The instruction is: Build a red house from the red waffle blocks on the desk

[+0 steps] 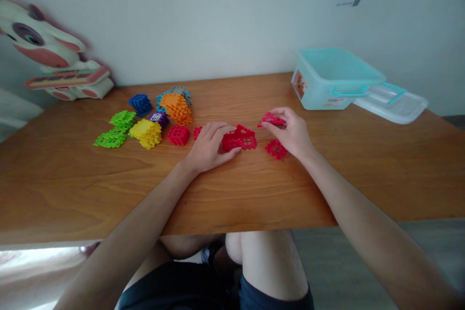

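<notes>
My left hand (212,147) is curled round a red open-sided structure (244,138) made of interlocking building tiles, resting on the table. Part of it is hidden by my fingers, and a bit of red shows just left of the hand. Between thumb and fingers, my right hand (290,131) pinches a flat red building tile (271,119), held a little apart from the structure. Below that hand lies a loose red tile (276,149). A red cube (178,135) sits to the left of my left hand.
Stacks of yellow (146,132), orange (177,108), and blue tiles (140,104) stand left, near green tiles (112,137) and a purple piece (159,118). A teal box (323,92) with a clear lid (392,101) is back right. A cow-shaped toy (69,68) stands back left.
</notes>
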Motion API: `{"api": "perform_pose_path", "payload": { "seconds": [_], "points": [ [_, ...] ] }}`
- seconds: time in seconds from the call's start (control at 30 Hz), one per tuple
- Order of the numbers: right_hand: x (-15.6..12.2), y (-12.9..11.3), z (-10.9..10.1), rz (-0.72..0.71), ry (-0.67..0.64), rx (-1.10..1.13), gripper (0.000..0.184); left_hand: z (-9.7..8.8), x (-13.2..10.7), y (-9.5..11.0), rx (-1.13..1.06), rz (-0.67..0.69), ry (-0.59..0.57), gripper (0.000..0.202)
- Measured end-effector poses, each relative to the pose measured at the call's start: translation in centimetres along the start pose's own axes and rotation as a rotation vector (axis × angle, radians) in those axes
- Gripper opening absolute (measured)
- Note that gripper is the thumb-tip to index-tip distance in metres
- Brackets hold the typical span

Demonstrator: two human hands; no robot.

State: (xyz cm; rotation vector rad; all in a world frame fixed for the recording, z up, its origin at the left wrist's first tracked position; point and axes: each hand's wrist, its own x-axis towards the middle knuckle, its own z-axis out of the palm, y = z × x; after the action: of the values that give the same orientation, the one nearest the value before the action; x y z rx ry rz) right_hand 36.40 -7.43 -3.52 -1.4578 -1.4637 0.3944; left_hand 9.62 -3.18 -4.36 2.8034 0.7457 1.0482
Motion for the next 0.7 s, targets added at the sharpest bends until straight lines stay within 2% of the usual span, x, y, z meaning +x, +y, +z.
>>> {"api": "perform_pose_path", "payload": {
  "seconds": [0.13,0.3,0.57,0.7],
  "points": [
    [0.2,-0.4,0.1,0.081,-0.065,0.141,0.034,0.1,0.1,0.1,0.01,0.007,-0.053,0.04],
    [0.0,-1.1,0.0,0.077,-0.202,0.256,0.033,0.2,0.1,0.0,-0.005,0.008,-0.05,0.034],
    [-1.1,-1.8,0.0,-0.07,-0.524,0.101,0.028,0.5,0.0,-0.1,-0.021,0.016,-0.094,0.029],
    [-1.2,-1.8,0.3,-0.137,-0.578,0.004,0.02,0.6,-0.1,-0.2,-0.013,0.018,-0.094,0.023]
  ]
}}
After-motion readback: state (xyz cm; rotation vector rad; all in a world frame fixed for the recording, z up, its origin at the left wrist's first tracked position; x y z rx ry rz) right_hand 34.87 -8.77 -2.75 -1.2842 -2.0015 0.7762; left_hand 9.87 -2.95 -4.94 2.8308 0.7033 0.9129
